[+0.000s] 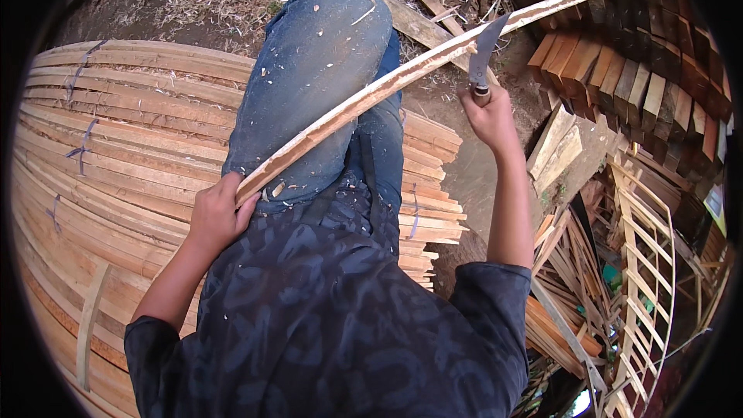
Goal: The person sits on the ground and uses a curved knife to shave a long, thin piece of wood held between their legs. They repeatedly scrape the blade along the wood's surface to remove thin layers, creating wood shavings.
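A long, narrow wooden strip (402, 76) with a rough brown stripe along it slants across my thighs, its far end reaching the upper right. My left hand (219, 213) is closed round its near end, beside my hip. In my right hand (491, 120) is the short handle of a machete-like knife (487, 50) with a broad grey blade. The blade points up and crosses the strip beyond my knee, at a spot where a small curl of wood sticks out. Whether the edge bites into the wood cannot be made out.
I sit on bundled wooden battens (124, 162) tied with purple strips. Cut planks (619, 81) are stacked at the upper right. A ladder-like wooden frame (646, 286) and scrap slats (569, 279) stand at the lower right. Shavings litter the ground (178, 4) ahead.
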Demonstrator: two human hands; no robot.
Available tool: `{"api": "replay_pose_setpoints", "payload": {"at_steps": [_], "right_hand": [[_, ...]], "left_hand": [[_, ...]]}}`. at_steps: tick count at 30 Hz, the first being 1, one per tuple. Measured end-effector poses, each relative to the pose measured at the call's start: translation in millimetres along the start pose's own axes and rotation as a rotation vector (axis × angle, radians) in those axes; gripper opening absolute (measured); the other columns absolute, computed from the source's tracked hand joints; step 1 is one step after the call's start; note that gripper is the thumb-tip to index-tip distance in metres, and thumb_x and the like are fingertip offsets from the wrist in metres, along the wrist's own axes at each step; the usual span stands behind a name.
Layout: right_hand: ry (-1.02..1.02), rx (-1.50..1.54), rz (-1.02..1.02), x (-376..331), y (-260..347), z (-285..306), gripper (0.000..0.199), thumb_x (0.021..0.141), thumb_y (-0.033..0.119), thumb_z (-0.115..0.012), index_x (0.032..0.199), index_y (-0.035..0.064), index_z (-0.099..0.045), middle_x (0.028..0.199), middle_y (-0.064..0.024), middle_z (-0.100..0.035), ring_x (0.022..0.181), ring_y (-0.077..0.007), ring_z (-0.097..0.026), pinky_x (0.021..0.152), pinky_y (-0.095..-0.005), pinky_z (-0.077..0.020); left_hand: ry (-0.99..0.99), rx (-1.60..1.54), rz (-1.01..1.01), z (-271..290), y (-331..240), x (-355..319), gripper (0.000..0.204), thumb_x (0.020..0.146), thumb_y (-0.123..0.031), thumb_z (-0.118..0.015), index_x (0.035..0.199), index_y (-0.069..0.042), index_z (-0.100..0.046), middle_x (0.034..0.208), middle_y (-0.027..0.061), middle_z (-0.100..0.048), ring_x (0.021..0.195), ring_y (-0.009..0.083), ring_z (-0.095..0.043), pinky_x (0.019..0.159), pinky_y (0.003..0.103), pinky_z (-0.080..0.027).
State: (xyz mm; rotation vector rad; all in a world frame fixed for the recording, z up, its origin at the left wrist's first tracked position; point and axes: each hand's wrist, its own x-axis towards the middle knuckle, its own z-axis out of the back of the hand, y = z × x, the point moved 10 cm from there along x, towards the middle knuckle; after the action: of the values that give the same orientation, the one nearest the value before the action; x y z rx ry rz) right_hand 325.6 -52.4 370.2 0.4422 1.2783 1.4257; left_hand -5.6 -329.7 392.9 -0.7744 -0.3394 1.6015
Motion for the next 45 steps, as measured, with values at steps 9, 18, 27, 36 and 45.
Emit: {"api": "replay_pose_setpoints", "payload": {"at_steps": [9,18,27,36,45], "right_hand": [[0.119,-0.276,0.073,3.0,-6.3,-17.3,0.027,0.089,0.012,-0.063,0.069,0.0096,-0.045,0.052,0.0028,-0.043,0.044,-0.0043,-0.036,0.042,-0.0257,-0.0315],[0.135,-0.382,0.245,-3.8,23.1,-22.4,0.028,0.091,0.012,-0.06,0.07,0.0119,-0.042,0.052,0.0021,-0.044,0.04,-0.0043,-0.035,0.039,-0.0235,-0.0293],[0.021,-0.121,-0.005,0.1,14.3,-9.7,0.027,0.087,0.011,-0.065,0.068,0.0053,-0.046,0.056,0.0017,-0.044,0.052,-0.0056,-0.037,0.048,-0.027,-0.0313],[-0.108,0.148,0.027,7.9,24.5,14.9,0.025,0.088,0.011,-0.065,0.069,0.0036,-0.051,0.058,0.0029,-0.048,0.054,-0.0056,-0.037,0.05,-0.0248,-0.0326],[-0.171,0.555,-0.037,8.3,9.0,9.4,0.033,0.085,0.013,-0.067,0.067,-0.0016,-0.043,0.056,-0.005,-0.049,0.049,-0.0171,-0.043,0.052,-0.0386,-0.0388]], "left_hand": [[-0.005,0.006,-0.011,1.2,-1.4,1.2,0.029,0.083,-0.02,-0.069,0.095,-0.001,-0.052,0.076,0.0185,-0.059,0.064,0.0391,-0.06,0.054,0.044,-0.047],[0.006,0.014,-0.015,5.2,-0.3,1.8,0.029,0.083,-0.022,-0.069,0.094,-0.002,-0.052,0.074,0.0182,-0.059,0.063,0.038,-0.061,0.054,0.043,-0.047],[0.001,0.023,-0.007,4.7,2.4,2.9,0.03,0.083,-0.023,-0.07,0.094,-0.002,-0.052,0.075,0.0174,-0.06,0.063,0.0376,-0.061,0.053,0.042,-0.047],[-0.01,0.019,-0.006,3.2,4.4,-1.0,0.031,0.084,-0.025,-0.068,0.097,-0.001,-0.054,0.077,0.0179,-0.061,0.064,0.0373,-0.062,0.053,0.042,-0.048],[-0.034,0.008,-0.012,5.0,-1.3,-0.5,0.033,0.084,-0.027,-0.068,0.096,-0.001,-0.052,0.076,0.0179,-0.06,0.065,0.0372,-0.062,0.054,0.041,-0.049]]}}
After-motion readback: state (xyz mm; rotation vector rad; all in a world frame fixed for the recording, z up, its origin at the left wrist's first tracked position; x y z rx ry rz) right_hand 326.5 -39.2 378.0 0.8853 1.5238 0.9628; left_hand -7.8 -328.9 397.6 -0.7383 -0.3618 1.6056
